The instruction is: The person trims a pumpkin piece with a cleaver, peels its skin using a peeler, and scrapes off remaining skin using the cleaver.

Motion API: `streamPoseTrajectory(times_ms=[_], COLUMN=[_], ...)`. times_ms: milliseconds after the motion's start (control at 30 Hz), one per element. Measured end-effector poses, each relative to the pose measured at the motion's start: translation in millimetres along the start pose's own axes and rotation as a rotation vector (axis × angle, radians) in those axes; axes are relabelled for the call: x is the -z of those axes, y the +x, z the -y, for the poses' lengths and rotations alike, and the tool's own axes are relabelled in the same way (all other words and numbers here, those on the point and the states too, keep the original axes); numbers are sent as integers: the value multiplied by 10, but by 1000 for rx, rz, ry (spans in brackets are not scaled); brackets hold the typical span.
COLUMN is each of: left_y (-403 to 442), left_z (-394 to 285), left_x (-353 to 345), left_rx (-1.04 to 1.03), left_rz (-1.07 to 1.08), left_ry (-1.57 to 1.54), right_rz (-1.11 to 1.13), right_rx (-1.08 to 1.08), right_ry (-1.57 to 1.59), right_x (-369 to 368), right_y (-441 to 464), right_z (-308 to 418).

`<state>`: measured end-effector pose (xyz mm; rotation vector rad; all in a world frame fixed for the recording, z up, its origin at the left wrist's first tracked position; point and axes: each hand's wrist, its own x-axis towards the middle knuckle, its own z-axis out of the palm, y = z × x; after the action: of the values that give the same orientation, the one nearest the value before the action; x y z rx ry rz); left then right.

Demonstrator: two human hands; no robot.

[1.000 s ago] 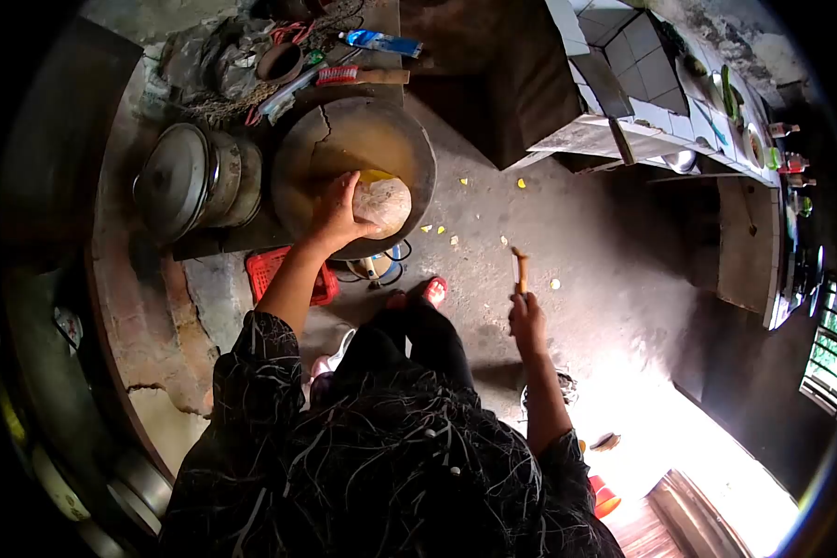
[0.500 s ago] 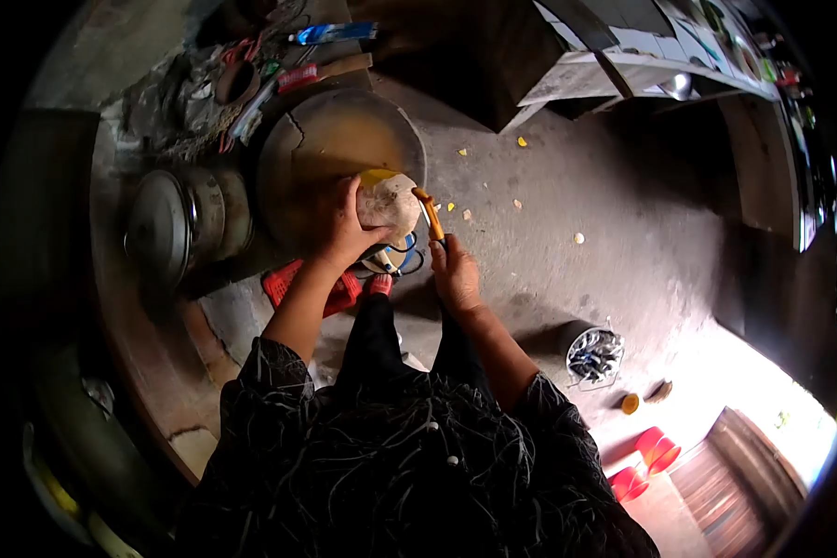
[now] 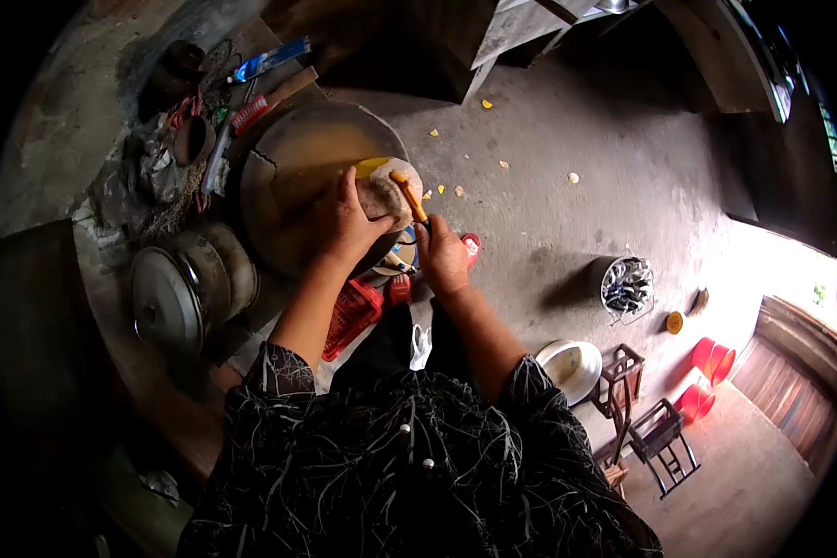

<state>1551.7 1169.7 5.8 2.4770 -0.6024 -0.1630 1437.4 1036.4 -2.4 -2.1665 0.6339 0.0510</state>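
- Your left hand [image 3: 349, 229] is clamped on the pale round piece [image 3: 378, 197], at the right side of the large round pan [image 3: 293, 153]; whether piece and pan touch, I cannot tell.
- Your right hand [image 3: 444, 258] is closed around the tan tool [image 3: 410, 195], whose head lies across the piece's pale side.
- Done, it seems: a yellow patch is bared along your piece's far edge, and scraps [image 3: 486, 104] dot the floor [image 3: 530, 205].
- Undone, it seems: pale skin covers most of the visible side.
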Motion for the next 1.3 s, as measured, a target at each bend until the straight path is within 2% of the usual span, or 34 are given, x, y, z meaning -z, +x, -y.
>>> streamPoseTrajectory(times_ms=[100, 200, 267, 367, 533, 600, 667, 700, 733, 767, 833, 900, 967, 1067, 1300], left_y=[32, 40, 21, 21, 71, 30, -2, 9, 67, 37, 8, 28, 28, 24, 42], left_z=[-6, 70, 130, 132, 100, 99, 123, 208, 175, 116, 153, 61, 154, 108, 44], left_x=[-10, -79, -121, -119, -76, -72, -86, -148, -110, -82, -136, -56, -121, -76, -49], left_rx=[-12, -16, -126, -96, -129, -139, 102, 0, -68, -110, -37, -54, -109, -128, -116], left_rz=[10, 23, -57, -23, -17, -23, 108, 63, 20, -4, 22, 14, -14, -27, -30], left_ry=[101, 88, 48, 17, 24, 11, -74, -131, -83, -37, -13, 12, 47, 57, 71], right_rz=[21, 49, 45, 57, -119, -121, -183, -138, -100, -111, -76, 26, 35, 89, 193], right_rx=[46, 37, 61, 95, 83, -92, -876, -746, -768, -765, -357, -147, -21, 77, 0], right_ry=[-17, -47, -44, -65, 36, -112, 653, 151, 78, 78, 245, 134, 28, -79, -263], right_x=[-24, -47, -62, -117, -298, -673, -51, 156, 222, 224, 111, 51, 125, 110, 215], right_y=[25, 47, 96, 142, 146, 196, 58, -39, -24, 97, -4, 29, 69, 108, 241], right_z=[12, -3, -44, -119, -212, -809, -1282, -1518, -1523, -1431, -1018, -533, -74, 66, 183])
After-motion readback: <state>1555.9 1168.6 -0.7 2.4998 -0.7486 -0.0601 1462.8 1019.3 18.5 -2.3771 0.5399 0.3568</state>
